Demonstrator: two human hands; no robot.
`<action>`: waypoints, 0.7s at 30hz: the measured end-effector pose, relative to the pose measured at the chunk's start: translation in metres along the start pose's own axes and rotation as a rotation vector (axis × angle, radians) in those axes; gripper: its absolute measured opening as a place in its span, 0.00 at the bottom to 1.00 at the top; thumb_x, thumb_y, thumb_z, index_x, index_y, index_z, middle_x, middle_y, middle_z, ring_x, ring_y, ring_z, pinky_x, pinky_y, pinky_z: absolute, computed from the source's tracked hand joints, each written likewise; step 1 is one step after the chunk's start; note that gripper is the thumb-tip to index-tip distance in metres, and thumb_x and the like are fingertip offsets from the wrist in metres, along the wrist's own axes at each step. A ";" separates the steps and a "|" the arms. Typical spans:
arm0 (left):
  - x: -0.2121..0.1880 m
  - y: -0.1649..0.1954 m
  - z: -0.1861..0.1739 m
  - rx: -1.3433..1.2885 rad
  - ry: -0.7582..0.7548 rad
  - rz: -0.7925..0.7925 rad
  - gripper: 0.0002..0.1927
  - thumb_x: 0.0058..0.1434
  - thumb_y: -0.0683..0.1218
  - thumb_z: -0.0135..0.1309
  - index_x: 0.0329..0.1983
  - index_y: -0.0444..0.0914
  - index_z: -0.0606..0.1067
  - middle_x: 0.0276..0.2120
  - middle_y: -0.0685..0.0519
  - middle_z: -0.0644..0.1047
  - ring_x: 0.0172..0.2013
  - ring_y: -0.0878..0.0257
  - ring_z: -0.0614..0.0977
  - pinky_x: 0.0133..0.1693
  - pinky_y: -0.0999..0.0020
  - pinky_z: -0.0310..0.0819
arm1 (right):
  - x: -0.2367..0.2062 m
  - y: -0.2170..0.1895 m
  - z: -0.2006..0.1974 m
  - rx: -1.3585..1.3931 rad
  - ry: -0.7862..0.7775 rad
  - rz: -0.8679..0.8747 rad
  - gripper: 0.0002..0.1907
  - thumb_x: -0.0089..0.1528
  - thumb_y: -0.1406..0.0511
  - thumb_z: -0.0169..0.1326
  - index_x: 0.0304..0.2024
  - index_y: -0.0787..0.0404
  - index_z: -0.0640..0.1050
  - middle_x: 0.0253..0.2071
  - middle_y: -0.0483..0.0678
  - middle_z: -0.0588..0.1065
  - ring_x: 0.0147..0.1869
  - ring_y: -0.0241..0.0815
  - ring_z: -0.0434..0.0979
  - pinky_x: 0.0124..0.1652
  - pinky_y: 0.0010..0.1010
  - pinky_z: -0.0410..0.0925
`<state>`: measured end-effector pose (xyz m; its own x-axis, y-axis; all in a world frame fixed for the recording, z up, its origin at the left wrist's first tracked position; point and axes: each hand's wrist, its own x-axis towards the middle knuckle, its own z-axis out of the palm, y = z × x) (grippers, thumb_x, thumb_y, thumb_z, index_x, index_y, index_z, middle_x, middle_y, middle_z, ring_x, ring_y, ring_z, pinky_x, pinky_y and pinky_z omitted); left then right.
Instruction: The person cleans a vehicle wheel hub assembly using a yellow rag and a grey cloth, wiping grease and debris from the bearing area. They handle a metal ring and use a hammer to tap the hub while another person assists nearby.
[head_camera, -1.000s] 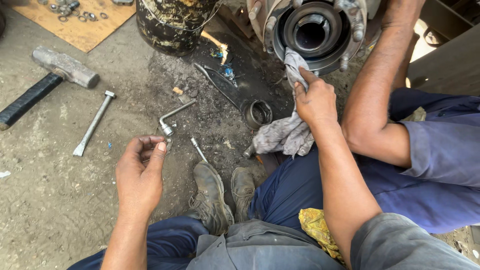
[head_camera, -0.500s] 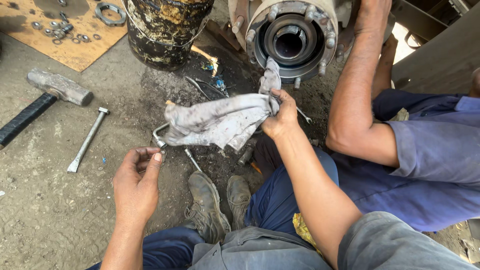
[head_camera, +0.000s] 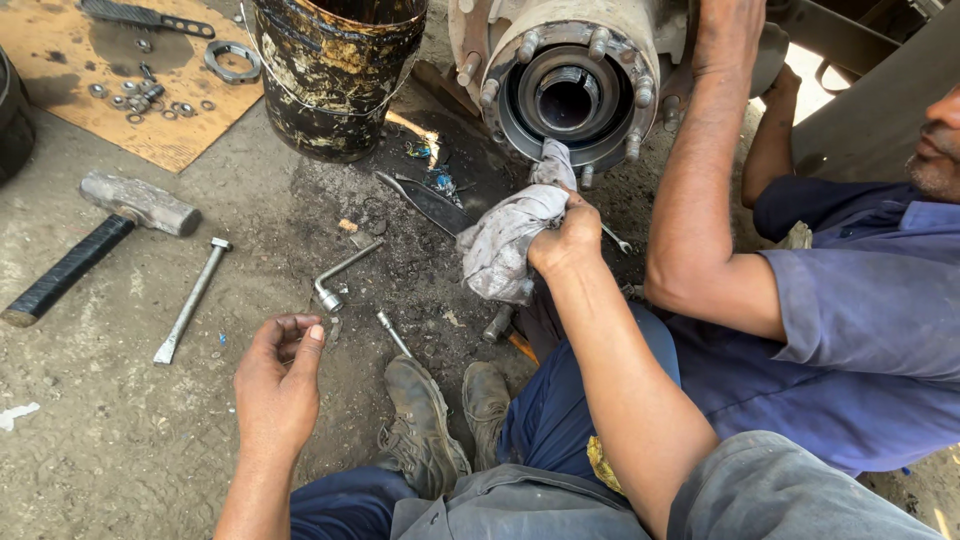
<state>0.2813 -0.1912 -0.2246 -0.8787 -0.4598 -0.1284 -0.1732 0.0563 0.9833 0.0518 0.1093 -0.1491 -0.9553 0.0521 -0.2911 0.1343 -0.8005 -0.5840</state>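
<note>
At twelve o'clock, the right hand (head_camera: 566, 243) now presses its clutched grey rag (head_camera: 510, 240) against the wheel hub (head_camera: 570, 95), lifted from the ground; left hand (head_camera: 275, 385) hovers, fingertips loosely pinched, apparently empty.

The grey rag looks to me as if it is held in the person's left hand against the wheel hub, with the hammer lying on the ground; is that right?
Not quite: the head view shows the right hand holding the grey rag against the wheel hub. The left hand holds none. The hammer does lie on the ground.
</note>
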 end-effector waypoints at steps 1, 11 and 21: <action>0.000 0.000 0.000 -0.009 0.001 -0.002 0.12 0.66 0.47 0.57 0.49 0.35 0.78 0.40 0.51 0.82 0.39 0.65 0.80 0.43 0.69 0.75 | -0.004 -0.001 0.005 0.042 -0.038 -0.006 0.20 0.70 0.66 0.35 0.50 0.68 0.77 0.48 0.58 0.77 0.48 0.55 0.76 0.58 0.53 0.70; -0.002 0.001 -0.005 -0.026 0.011 0.040 0.12 0.67 0.46 0.56 0.48 0.34 0.77 0.39 0.51 0.81 0.38 0.66 0.80 0.43 0.71 0.74 | -0.023 -0.006 0.037 -0.120 0.169 -0.191 0.12 0.63 0.66 0.42 0.42 0.63 0.76 0.43 0.53 0.76 0.46 0.52 0.76 0.51 0.50 0.72; -0.002 -0.001 -0.009 -0.006 -0.003 0.068 0.11 0.67 0.46 0.57 0.48 0.35 0.77 0.40 0.52 0.81 0.38 0.68 0.80 0.42 0.71 0.75 | -0.018 0.009 0.036 -0.440 0.115 -0.793 0.20 0.60 0.74 0.50 0.55 0.70 0.71 0.50 0.54 0.76 0.54 0.47 0.76 0.56 0.36 0.69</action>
<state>0.2871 -0.1982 -0.2247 -0.8895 -0.4527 -0.0618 -0.1107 0.0823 0.9904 0.0609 0.0798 -0.1215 -0.7814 0.5678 0.2589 -0.4395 -0.2062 -0.8742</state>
